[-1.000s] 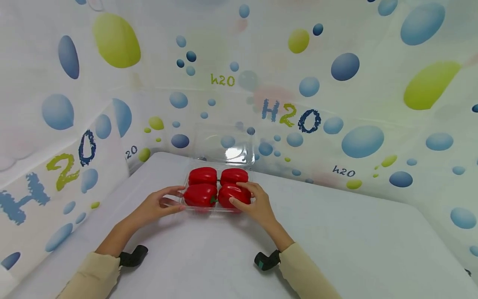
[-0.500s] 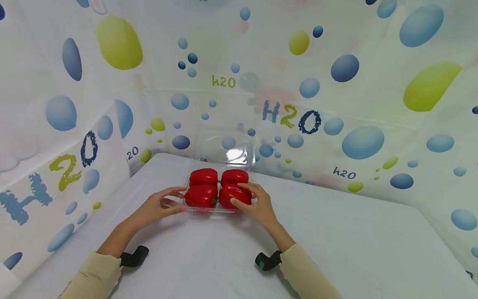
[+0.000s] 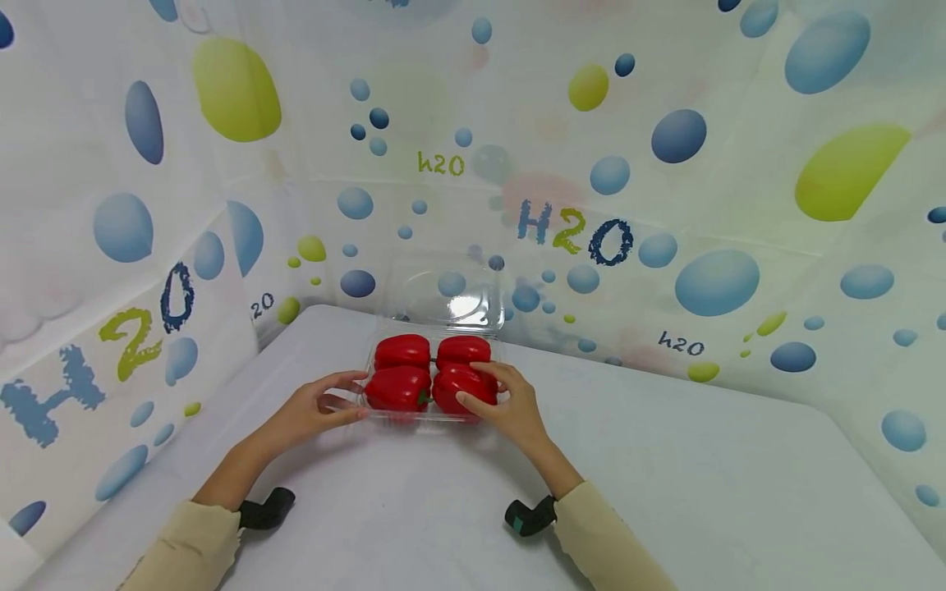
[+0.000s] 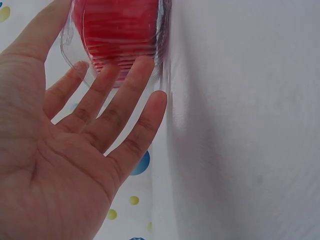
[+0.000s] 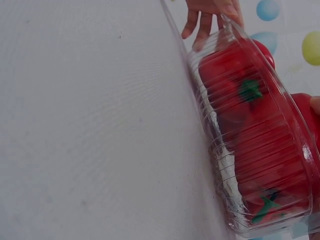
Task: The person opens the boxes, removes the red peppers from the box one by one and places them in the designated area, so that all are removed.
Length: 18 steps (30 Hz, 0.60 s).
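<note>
Near the far edge of the tabletop (image 3: 665,492), toward its far left corner, sits the clear box (image 3: 432,416) with four red peppers (image 3: 399,349) inside and its lid (image 3: 443,291) raised behind. With the right hand (image 3: 516,406) I grip the front right pepper (image 3: 452,384) between thumb and fingers. With the left hand (image 3: 309,408), spread and gripping nothing, I place fingertips at the box's left end. I judge the current step as seating the gripped pepper; removal cannot be ruled out. If seating: steady the box, settle the pepper level, release upward, then reach for the lid.
</note>
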Tool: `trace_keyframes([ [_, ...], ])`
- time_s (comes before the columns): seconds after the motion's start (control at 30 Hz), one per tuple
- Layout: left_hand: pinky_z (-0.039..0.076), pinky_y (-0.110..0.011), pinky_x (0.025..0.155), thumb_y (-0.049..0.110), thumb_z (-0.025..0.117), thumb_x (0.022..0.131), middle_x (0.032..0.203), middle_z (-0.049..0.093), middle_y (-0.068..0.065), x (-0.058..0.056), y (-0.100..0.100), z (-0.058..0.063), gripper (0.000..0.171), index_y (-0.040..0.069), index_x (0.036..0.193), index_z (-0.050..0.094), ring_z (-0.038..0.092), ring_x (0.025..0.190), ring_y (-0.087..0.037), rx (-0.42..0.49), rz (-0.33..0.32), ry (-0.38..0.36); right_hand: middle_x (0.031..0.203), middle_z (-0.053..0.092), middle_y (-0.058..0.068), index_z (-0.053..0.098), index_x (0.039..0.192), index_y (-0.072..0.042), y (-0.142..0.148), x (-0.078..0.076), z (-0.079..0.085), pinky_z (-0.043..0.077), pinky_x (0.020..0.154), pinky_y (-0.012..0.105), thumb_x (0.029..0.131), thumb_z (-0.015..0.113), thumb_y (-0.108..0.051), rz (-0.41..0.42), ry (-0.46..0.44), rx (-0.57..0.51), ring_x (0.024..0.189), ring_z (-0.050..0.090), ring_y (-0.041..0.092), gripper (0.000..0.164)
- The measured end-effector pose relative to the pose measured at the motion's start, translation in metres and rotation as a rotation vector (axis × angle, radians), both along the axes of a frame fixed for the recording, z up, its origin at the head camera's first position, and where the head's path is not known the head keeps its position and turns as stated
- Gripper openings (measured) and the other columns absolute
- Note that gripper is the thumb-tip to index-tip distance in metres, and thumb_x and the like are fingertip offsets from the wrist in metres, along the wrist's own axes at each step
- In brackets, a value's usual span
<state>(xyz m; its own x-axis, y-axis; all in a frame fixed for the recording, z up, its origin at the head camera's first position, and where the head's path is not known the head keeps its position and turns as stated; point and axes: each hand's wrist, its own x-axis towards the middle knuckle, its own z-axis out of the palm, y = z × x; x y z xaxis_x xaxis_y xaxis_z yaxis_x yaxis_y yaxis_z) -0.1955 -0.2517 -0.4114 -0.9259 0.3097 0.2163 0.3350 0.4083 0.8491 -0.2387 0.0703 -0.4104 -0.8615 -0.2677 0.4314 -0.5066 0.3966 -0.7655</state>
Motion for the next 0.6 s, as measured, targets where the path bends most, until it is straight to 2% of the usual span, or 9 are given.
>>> trace_keyframes([
  [0.13, 0.058, -0.028, 0.080, 0.015, 0.071, 0.089, 0.122, 0.059, -0.026, -0.0003, -0.0003, -0.0004, 0.060, -0.001, 0.140, 0.045, 0.068, 0.099, -0.029, 0.000, 0.003, 0.006, 0.130, 0.059, 0.010, 0.063, 0.127, -0.016, -0.0003, -0.0001, 0.0008, 0.055, 0.080, 0.040, 0.080, 0.078, -0.026, -0.003, 0.001, -0.001, 0.112, 0.054, 0.026, 0.050],
  [0.37, 0.057, -0.027, 0.080, 0.015, 0.070, 0.090, 0.121, 0.059, -0.027, -0.0002, -0.0004, 0.0007, 0.059, -0.002, 0.140, 0.045, 0.068, 0.099, -0.030, -0.001, -0.004, 0.011, 0.128, 0.060, 0.011, 0.064, 0.126, -0.015, 0.0006, 0.0014, 0.0041, 0.055, 0.075, 0.030, 0.081, 0.078, -0.026, -0.025, -0.007, -0.035, 0.105, 0.055, 0.027, 0.049],
  [0.6, 0.058, -0.031, 0.081, 0.015, 0.072, 0.089, 0.121, 0.059, -0.026, -0.0009, 0.0000, -0.0011, 0.060, -0.001, 0.140, 0.046, 0.068, 0.099, -0.031, -0.006, 0.006, 0.004, 0.128, 0.059, 0.011, 0.064, 0.126, -0.016, 0.0010, 0.0016, 0.0047, 0.053, 0.075, 0.028, 0.081, 0.078, -0.025, -0.027, -0.036, -0.046, 0.103, 0.054, 0.027, 0.049],
])
